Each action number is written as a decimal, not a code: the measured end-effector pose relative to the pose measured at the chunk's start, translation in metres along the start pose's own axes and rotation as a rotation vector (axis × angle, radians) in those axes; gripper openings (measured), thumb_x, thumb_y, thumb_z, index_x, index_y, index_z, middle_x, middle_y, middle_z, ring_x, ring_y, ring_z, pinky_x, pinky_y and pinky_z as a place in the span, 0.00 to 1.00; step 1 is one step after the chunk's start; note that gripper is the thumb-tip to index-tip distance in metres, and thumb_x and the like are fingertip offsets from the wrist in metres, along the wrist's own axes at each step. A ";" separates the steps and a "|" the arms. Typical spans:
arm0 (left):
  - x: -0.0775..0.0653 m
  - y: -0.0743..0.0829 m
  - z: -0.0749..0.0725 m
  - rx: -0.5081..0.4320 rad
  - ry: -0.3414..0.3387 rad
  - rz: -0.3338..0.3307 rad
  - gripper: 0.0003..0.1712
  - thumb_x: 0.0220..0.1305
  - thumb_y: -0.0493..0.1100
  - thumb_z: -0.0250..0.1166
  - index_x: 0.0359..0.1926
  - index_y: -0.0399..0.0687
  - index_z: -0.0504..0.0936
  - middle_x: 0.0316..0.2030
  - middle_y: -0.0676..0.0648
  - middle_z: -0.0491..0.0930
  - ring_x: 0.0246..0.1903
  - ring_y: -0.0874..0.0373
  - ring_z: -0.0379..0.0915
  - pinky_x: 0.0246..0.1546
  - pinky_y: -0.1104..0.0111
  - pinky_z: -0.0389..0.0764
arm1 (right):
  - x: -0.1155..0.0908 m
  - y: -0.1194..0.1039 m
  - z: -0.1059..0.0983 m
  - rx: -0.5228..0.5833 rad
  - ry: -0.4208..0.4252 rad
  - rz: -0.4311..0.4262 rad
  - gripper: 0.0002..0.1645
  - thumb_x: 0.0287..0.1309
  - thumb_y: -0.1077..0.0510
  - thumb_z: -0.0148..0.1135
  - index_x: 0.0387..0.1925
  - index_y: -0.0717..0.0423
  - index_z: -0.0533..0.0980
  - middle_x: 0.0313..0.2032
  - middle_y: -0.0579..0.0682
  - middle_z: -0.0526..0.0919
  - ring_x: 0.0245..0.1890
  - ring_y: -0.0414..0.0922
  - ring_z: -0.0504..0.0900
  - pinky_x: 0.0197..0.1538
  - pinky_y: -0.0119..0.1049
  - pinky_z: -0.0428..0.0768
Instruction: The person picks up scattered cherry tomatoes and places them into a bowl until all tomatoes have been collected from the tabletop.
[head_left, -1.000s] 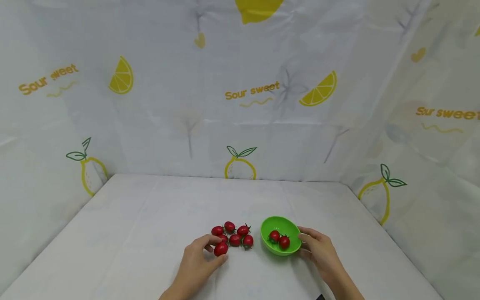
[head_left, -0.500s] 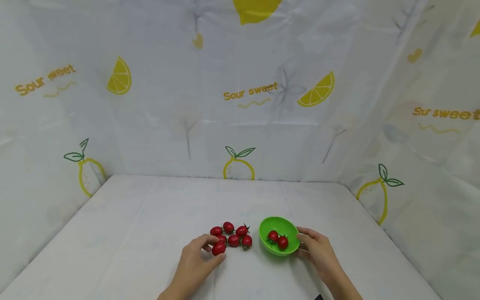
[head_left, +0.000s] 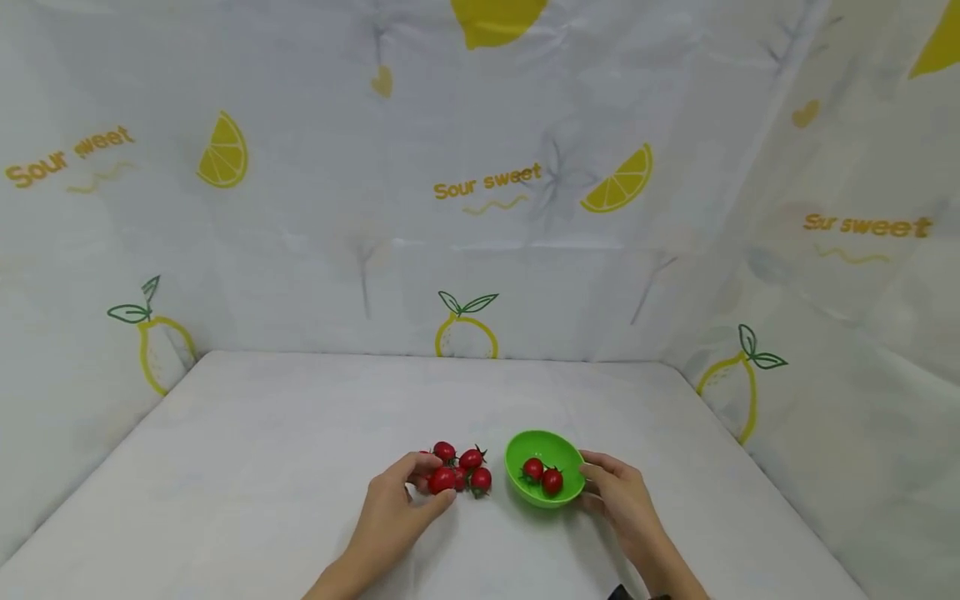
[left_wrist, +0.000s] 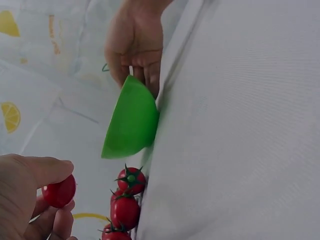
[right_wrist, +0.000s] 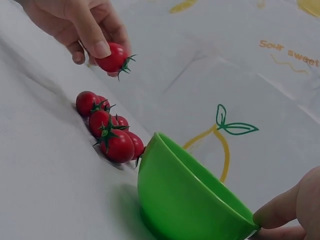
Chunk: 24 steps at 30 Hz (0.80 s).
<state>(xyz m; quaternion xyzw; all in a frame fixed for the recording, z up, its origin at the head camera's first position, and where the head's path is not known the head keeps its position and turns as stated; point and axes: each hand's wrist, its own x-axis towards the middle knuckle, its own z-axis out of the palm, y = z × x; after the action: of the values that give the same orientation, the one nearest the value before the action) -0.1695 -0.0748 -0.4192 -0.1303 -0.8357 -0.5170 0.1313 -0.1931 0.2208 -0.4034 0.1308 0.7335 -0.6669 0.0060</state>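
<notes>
My left hand (head_left: 405,504) pinches a red cherry tomato (head_left: 441,479) between thumb and fingers, lifted just above the white table; the same tomato (right_wrist: 113,58) hangs clear of the cloth in the right wrist view, and the tomato (left_wrist: 59,191) also shows in the left wrist view. Several more tomatoes (head_left: 471,469) lie in a cluster just right of it. A small green bowl (head_left: 545,480) with two tomatoes inside stands to the right. My right hand (head_left: 618,496) holds the bowl's right rim, fingers curled on it (left_wrist: 135,47).
The white table (head_left: 262,467) is walled on three sides by a lemon-printed cloth (head_left: 480,192). Bare tabletop stretches left of and behind the tomatoes.
My left hand has lifted the pinched tomato off the table and carried it slightly right, over the cluster. The right hand stays on the bowl. The head view shifted a little.
</notes>
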 end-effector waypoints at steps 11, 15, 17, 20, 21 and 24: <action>0.036 0.023 0.015 -0.041 -0.143 0.153 0.15 0.58 0.43 0.73 0.46 0.48 0.81 0.37 0.57 0.81 0.35 0.58 0.75 0.34 0.66 0.79 | -0.001 -0.001 0.001 -0.026 0.021 -0.031 0.23 0.67 0.63 0.52 0.59 0.72 0.71 0.55 0.65 0.76 0.42 0.48 0.81 0.42 0.40 0.81; 0.048 0.026 0.026 -0.084 -0.226 0.147 0.16 0.59 0.44 0.73 0.47 0.47 0.82 0.36 0.56 0.81 0.34 0.60 0.76 0.31 0.68 0.79 | -0.002 0.000 0.001 -0.029 0.019 -0.022 0.23 0.67 0.63 0.52 0.59 0.73 0.72 0.53 0.65 0.77 0.41 0.48 0.81 0.42 0.41 0.81; 0.053 0.027 0.032 -0.108 -0.261 0.131 0.16 0.59 0.45 0.72 0.47 0.46 0.82 0.36 0.55 0.81 0.34 0.60 0.76 0.30 0.69 0.78 | -0.002 0.000 0.002 -0.030 0.018 -0.021 0.23 0.67 0.62 0.52 0.59 0.73 0.72 0.53 0.64 0.77 0.41 0.48 0.81 0.42 0.41 0.81; 0.060 0.029 0.042 -0.130 -0.297 0.123 0.17 0.60 0.45 0.72 0.48 0.45 0.82 0.37 0.55 0.81 0.34 0.60 0.76 0.28 0.68 0.78 | -0.003 0.000 0.001 -0.024 0.031 -0.024 0.22 0.67 0.63 0.53 0.58 0.73 0.72 0.52 0.64 0.78 0.41 0.48 0.81 0.42 0.41 0.81; 0.062 0.030 0.044 -0.132 -0.305 0.120 0.17 0.60 0.45 0.72 0.49 0.45 0.82 0.37 0.55 0.81 0.34 0.60 0.76 0.27 0.68 0.78 | -0.003 0.000 0.001 -0.022 0.034 -0.026 0.22 0.67 0.63 0.53 0.58 0.73 0.72 0.52 0.64 0.78 0.41 0.48 0.82 0.42 0.41 0.82; 0.066 0.032 0.051 -0.128 -0.317 0.115 0.18 0.59 0.45 0.72 0.49 0.45 0.82 0.37 0.55 0.81 0.35 0.60 0.76 0.26 0.68 0.79 | -0.003 0.000 0.000 -0.014 0.039 -0.031 0.22 0.66 0.63 0.54 0.58 0.73 0.72 0.50 0.62 0.79 0.40 0.48 0.82 0.41 0.40 0.82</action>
<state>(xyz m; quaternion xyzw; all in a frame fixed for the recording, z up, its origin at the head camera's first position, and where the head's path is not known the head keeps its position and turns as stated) -0.2239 -0.0094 -0.3910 -0.2658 -0.8025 -0.5339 0.0187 -0.1898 0.2202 -0.4027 0.1322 0.7401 -0.6591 -0.0178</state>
